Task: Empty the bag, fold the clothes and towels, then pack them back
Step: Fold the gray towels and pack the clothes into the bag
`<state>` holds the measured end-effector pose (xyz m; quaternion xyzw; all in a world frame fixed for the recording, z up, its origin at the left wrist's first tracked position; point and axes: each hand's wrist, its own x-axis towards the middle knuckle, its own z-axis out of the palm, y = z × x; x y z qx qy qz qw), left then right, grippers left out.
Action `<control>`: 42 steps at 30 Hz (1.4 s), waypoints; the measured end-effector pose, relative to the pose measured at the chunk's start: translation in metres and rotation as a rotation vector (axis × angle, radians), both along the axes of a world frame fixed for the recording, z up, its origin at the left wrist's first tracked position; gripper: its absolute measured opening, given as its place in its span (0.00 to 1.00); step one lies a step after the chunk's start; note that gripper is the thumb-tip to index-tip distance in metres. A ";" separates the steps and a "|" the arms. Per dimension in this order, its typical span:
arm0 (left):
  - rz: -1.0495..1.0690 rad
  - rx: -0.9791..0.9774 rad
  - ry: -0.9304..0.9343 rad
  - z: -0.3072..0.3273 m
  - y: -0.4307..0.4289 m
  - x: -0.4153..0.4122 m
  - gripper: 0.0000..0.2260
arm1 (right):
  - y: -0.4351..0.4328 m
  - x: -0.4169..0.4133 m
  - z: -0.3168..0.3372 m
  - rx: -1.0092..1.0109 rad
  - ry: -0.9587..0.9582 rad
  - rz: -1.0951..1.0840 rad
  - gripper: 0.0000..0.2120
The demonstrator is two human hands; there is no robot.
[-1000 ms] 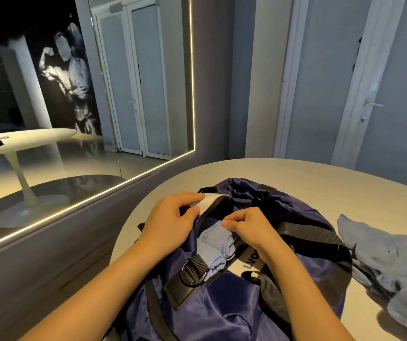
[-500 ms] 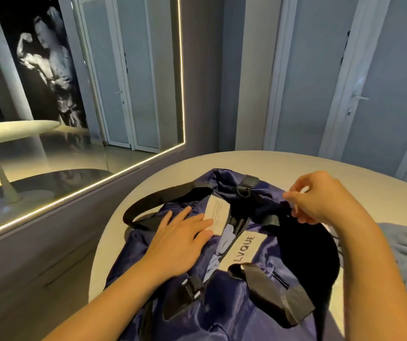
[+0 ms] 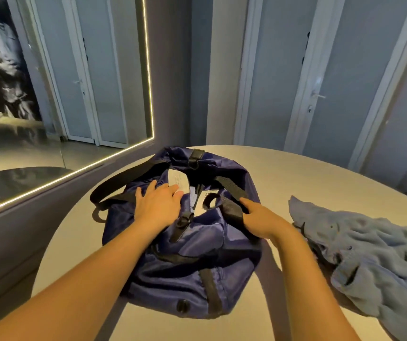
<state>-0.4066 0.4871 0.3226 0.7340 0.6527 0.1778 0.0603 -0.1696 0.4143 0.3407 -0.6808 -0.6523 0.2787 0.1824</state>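
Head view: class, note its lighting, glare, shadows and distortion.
Head view: the light strip glares; head view: the door frames bow from wide-angle distortion; head view: the bag casts a soft shadow on the table.

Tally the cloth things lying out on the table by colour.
Navy blue: 1, the navy blue nylon duffel bag
Light blue: 1, the crumpled light blue fabric garment
Total: 2

round table (image 3: 296,173) | navy bag (image 3: 185,262) centre | blue garment (image 3: 369,254) right
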 end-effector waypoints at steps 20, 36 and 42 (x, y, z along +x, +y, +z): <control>-0.642 0.283 -0.162 0.019 -0.170 0.158 0.18 | -0.156 0.164 -0.018 0.493 -0.377 -0.618 0.09; -0.583 0.076 -0.714 -0.006 -0.186 0.199 0.07 | -0.200 0.216 -0.045 0.445 0.012 -0.583 0.04; -0.605 0.215 -0.775 0.069 -0.180 0.163 0.01 | -0.196 0.221 -0.001 0.555 0.254 -0.754 0.05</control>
